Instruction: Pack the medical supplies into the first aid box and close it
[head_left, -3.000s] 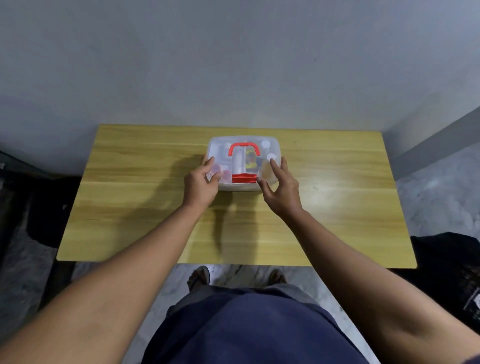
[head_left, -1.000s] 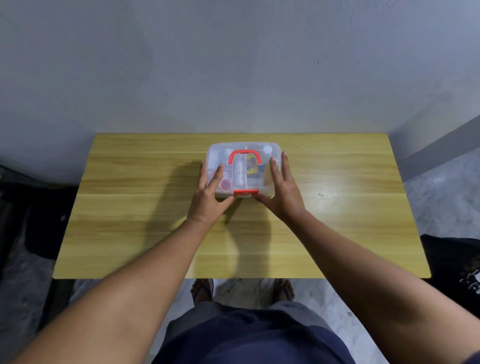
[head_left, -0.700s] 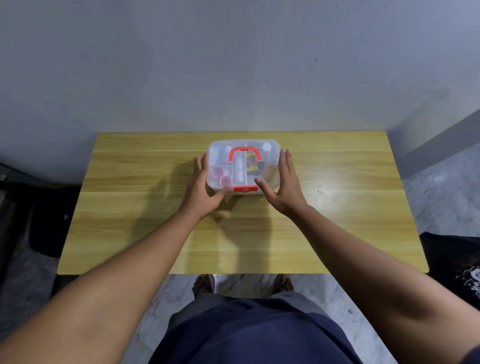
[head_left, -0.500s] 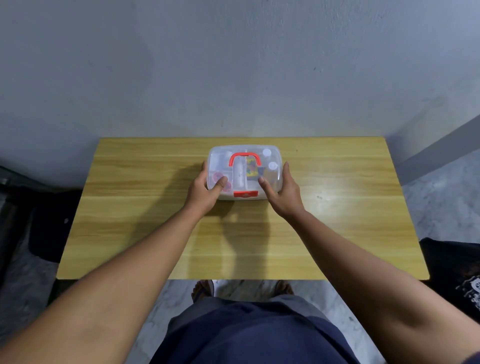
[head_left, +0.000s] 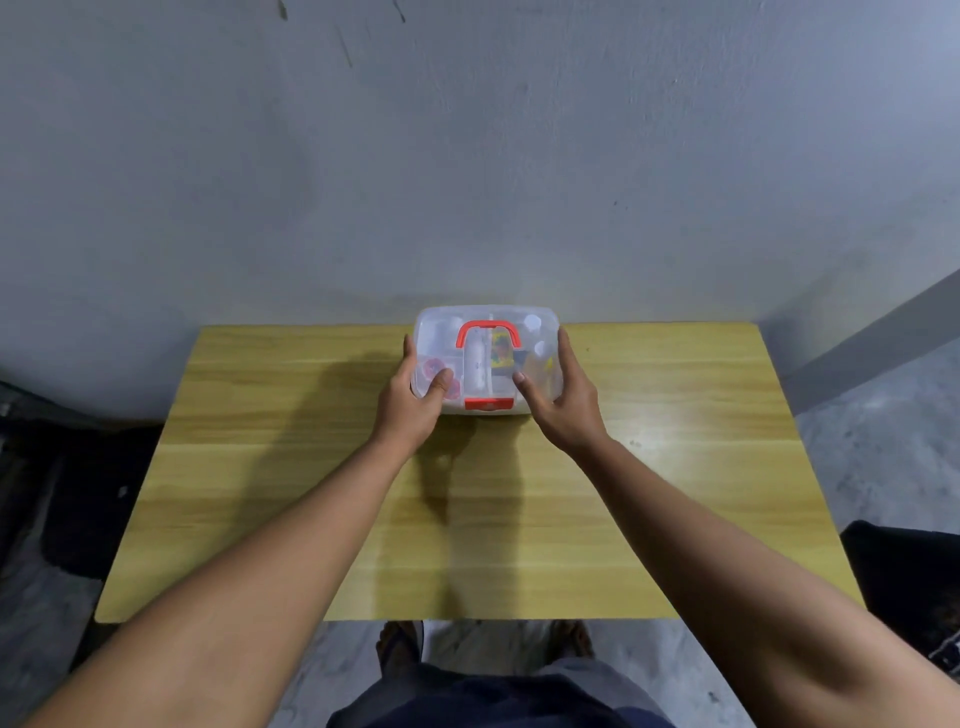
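A clear plastic first aid box (head_left: 488, 325) with a red handle (head_left: 488, 332) and a red front latch (head_left: 489, 403) is held up over the far middle of the wooden table (head_left: 467, 519), its lid down. Through the lid I see white bottles, pink round items and a yellow packet. My left hand (head_left: 410, 405) grips its left side with the thumb on the lid. My right hand (head_left: 563, 400) grips the right side the same way.
The table stands against a grey wall. Dark objects lie on the floor left (head_left: 78, 493) and right (head_left: 904, 587) of the table. My legs and feet (head_left: 400, 639) show below the near edge.
Both hands went from lying flat on the lid to gripping the box's sides. The box has risen off the table and moved toward the wall.
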